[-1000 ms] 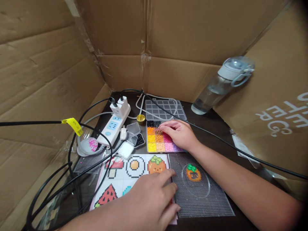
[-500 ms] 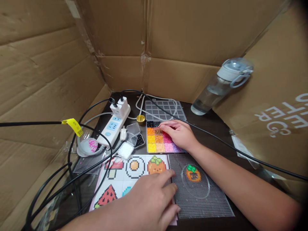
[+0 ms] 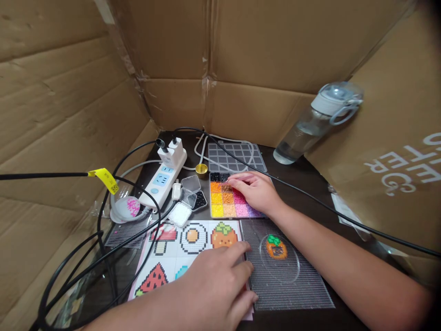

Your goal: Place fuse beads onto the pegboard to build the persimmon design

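Note:
Pink tweezers [image 3: 245, 177] are pinched in my right hand [image 3: 258, 191], their tips over the orange and brown compartments of the bead box [image 3: 217, 197]. My left hand [image 3: 223, 285] lies with fingers spread on the pattern sheet [image 3: 203, 266], its fingertips by the sheet's right edge. That sheet shows pixel pictures, among them a mushroom, an egg, a persimmon and a watermelon slice. Right of it, the clear pegboard [image 3: 285, 289] bears an orange bead figure [image 3: 276, 249] with green leaves on top and a gap in its middle.
A power strip [image 3: 163, 179] with cables stands at the left, near small boxes of white beads [image 3: 179, 214] and black beads [image 3: 200, 200]. Behind are a gold cup [image 3: 201, 171] and an empty grid tray [image 3: 234, 157]. A water bottle [image 3: 303, 133] leans at the right.

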{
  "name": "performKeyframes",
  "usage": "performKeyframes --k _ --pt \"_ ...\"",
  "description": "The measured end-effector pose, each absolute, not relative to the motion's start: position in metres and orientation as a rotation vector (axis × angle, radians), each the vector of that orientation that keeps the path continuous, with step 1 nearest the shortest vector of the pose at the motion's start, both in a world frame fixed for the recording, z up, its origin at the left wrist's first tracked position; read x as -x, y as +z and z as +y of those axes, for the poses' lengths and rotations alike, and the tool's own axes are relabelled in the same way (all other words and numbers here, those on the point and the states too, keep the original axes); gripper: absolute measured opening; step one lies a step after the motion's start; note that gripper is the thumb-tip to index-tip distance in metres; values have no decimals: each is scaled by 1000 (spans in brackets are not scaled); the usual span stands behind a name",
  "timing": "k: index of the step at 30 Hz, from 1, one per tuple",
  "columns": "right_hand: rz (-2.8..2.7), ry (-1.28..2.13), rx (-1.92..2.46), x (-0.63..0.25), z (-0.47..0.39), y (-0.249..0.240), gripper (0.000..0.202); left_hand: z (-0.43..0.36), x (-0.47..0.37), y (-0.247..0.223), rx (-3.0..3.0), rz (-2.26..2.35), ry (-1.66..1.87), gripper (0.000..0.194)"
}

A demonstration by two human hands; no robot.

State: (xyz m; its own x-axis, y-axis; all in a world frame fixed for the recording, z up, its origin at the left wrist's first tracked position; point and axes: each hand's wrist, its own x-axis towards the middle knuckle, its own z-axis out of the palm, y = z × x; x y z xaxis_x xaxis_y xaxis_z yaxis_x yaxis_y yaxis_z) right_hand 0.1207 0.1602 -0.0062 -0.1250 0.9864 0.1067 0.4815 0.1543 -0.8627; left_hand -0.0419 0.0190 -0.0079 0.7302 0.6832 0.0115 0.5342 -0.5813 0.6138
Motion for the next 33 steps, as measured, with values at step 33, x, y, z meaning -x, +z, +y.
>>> performKeyframes --k 33 --pt "-1038 1017 1360 -219 59 -1 19 17 43 -13 -2523 897 307 25"
